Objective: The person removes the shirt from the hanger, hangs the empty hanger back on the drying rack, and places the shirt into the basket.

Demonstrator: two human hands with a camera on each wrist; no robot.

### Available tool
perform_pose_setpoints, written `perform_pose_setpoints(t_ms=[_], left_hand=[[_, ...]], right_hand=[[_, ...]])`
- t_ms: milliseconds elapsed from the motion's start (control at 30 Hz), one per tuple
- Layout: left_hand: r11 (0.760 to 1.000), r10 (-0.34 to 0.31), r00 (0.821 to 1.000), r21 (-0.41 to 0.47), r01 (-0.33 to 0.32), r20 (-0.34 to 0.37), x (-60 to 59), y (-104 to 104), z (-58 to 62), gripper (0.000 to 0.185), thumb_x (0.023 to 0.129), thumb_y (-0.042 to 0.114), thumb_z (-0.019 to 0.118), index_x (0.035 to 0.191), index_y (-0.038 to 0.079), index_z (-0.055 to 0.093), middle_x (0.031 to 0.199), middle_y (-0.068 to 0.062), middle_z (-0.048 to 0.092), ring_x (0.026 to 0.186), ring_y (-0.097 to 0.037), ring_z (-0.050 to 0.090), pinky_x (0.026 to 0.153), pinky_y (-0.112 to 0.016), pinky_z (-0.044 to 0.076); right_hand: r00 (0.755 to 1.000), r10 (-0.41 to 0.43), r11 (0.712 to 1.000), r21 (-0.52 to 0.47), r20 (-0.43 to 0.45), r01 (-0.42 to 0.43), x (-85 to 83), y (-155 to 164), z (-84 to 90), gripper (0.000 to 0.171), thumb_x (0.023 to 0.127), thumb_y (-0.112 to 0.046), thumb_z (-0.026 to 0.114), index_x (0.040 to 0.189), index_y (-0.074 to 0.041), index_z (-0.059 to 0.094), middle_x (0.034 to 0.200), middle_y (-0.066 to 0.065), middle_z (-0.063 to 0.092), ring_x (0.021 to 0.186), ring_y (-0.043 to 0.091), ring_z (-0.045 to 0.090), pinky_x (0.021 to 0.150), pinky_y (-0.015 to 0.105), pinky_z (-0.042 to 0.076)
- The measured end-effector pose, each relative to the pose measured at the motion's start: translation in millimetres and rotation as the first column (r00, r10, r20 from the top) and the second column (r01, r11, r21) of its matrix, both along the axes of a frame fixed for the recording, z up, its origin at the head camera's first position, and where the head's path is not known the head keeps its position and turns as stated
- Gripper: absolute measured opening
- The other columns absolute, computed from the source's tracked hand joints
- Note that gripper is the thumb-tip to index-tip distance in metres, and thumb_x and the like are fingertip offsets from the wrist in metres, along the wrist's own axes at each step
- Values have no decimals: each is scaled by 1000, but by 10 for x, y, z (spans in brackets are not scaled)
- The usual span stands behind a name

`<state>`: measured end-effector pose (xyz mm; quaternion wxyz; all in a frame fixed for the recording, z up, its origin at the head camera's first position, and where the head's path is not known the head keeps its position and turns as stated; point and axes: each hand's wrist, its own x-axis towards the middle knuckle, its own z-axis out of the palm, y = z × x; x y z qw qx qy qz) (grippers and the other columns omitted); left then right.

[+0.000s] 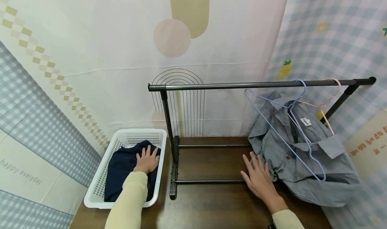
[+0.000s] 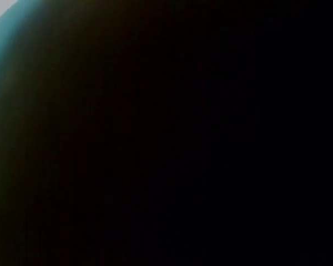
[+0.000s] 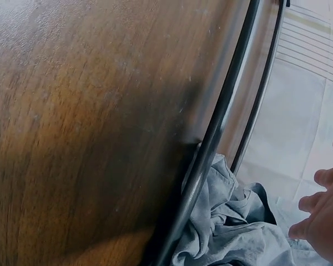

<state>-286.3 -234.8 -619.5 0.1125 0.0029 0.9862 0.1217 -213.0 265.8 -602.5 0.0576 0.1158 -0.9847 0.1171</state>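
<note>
In the head view my left hand (image 1: 147, 161) rests with spread fingers on a dark navy folded cloth (image 1: 121, 167) inside a white plastic basket (image 1: 161, 175). The left wrist view is almost wholly dark. My right hand (image 1: 259, 178) has its fingers spread beside a grey shirt (image 1: 281, 145), fingertips close to the shirt's left side. That shirt hangs bunched from the right part of a black clothes rack (image 1: 223, 86). A blue hanger (image 1: 272, 126) and a pink hanger (image 1: 336, 83) hook over the rack's bar. In the right wrist view the fingers (image 3: 313, 202) stand apart, near the shirt's grey folds (image 3: 250, 238).
The rack's left post (image 1: 168, 121) stands just right of the basket. Two lower bars (image 1: 211, 181) run across the brown wooden table (image 1: 211, 205). A patterned cloth backdrop (image 1: 121, 27) hangs behind and at both sides.
</note>
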Motion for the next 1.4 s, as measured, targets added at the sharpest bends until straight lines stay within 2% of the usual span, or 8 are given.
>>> perform_pose_setpoints(t_ms=[267, 500, 600, 700, 833, 1000, 1167, 1400], left_hand=[[1000, 13, 999, -3, -13, -48, -12, 30, 128, 53, 109, 31, 44, 156, 4, 43, 165, -32, 24, 153, -56, 19, 118, -77, 17], [1000, -14, 989, 0, 14, -146, 42, -14, 403, 59, 109, 39, 46, 156, 4, 42, 164, -33, 25, 152, -58, 17, 118, -77, 16], [999, 34, 982, -14, -37, -188, 98, -105, 537, 64, 109, 45, 44, 158, 5, 40, 164, -34, 24, 151, -60, 14, 117, -79, 13], [990, 139, 974, -2, -142, -177, 192, -216, 647, 69, 108, 49, 41, 160, 3, 35, 164, -36, 20, 150, -64, 10, 115, -81, 8], [960, 282, 958, 22, -281, -58, 324, -342, 699, 79, 109, 53, 35, 163, -1, 20, 164, -41, 5, 147, -69, -2, 112, -84, 1], [892, 430, 897, 108, -440, 105, 378, -388, 726, 93, 106, 63, 30, 164, -2, 1, 161, -44, -16, 141, -74, -17, 104, -91, 0], [847, 475, 863, 178, -501, 171, 315, -349, 671, 100, 103, 70, 30, 164, 1, -8, 161, -41, -24, 141, -72, -21, 100, -93, 6], [784, 521, 830, 273, -557, 197, 253, -323, 420, 101, 101, 73, 27, 164, 6, -14, 162, -35, -30, 143, -67, -26, 104, -91, -2]], right_hand=[[1000, 17, 1000, -9, -8, -18, -1, -39, 20, 70, 107, -55, 44, 166, -20, 27, 171, 22, 18, 154, 52, 18, 113, 81, 19], [1000, 23, 1000, -14, -22, -23, 2, -42, 38, 70, 107, -54, 45, 166, -21, 26, 170, 22, 19, 153, 53, 20, 112, 81, 20], [1000, 24, 999, -21, -14, -24, 3, -36, 32, 70, 107, -54, 45, 166, -20, 26, 170, 21, 19, 153, 52, 19, 112, 81, 20], [1000, 29, 999, -24, -12, -29, 4, -38, 27, 70, 108, -53, 45, 166, -20, 24, 171, 21, 17, 154, 52, 18, 113, 81, 19], [999, 33, 999, -13, -22, -33, 8, -50, 21, 71, 107, -50, 50, 167, -21, 23, 171, 20, 18, 154, 51, 19, 115, 78, 19], [1000, 26, 1000, -15, -13, -27, -5, -51, 30, 71, 106, -46, 53, 166, -19, 26, 171, 20, 19, 154, 51, 20, 116, 77, 19], [999, 29, 999, -24, -20, -29, -16, -52, 48, 71, 105, -41, 58, 164, -16, 30, 169, 21, 22, 153, 51, 20, 115, 78, 19], [999, 39, 999, -37, 2, -39, -12, -37, 68, 70, 107, -47, 51, 165, -18, 27, 169, 22, 21, 153, 52, 20, 114, 79, 19]])
